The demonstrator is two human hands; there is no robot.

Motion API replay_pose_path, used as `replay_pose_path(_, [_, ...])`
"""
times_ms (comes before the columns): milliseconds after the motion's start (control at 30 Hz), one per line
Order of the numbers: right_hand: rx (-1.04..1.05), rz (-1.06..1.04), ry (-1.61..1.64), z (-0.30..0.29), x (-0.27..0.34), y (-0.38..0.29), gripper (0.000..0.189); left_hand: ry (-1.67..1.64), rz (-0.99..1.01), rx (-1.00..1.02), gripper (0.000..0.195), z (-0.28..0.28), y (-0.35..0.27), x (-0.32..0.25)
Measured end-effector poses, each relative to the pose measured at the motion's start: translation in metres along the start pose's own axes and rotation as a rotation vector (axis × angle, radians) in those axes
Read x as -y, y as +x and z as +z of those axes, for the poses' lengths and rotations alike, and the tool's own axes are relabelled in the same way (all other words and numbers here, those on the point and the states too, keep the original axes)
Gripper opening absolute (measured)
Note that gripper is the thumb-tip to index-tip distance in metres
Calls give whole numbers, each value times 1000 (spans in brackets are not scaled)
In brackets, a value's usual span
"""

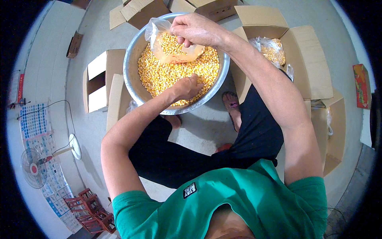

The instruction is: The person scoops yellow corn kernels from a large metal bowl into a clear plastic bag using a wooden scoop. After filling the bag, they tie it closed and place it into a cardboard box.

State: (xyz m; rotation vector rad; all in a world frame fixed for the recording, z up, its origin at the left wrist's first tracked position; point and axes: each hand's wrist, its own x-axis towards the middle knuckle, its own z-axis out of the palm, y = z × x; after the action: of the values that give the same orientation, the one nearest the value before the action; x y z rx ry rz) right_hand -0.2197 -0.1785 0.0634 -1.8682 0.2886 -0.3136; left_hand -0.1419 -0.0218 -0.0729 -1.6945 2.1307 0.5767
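Observation:
A wide metal basin (223,70) full of loose yellow corn kernels (164,79) stands before me. My right hand (194,30) pinches the top edge of a clear plastic bag (179,58) over the far part of the basin. Corn lies in the bag's lower part, and red print shows on its side. My left hand (189,86) is lowered into the loose kernels on the near right side of the basin, its fingers bent and partly hidden, so what it grasps cannot be seen.
An open cardboard box (310,59) at right holds a filled bag of corn (273,50). Another open box (335,131) is nearer me on that side. More cardboard boxes (116,62) stand left and beyond. A standing fan (34,168) and reddish wooden chairs (92,209) are at far left.

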Motion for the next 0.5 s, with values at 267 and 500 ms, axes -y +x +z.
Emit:
replay_pose_path(267, [-1,7,-5,-2,0,-2,24,-378,-255,-60,30,-14,7,-7])
replay_pose_path(500, [-7,9,-26,-2,3,-2,25,-389,-75,-19,30,-19,4,0])
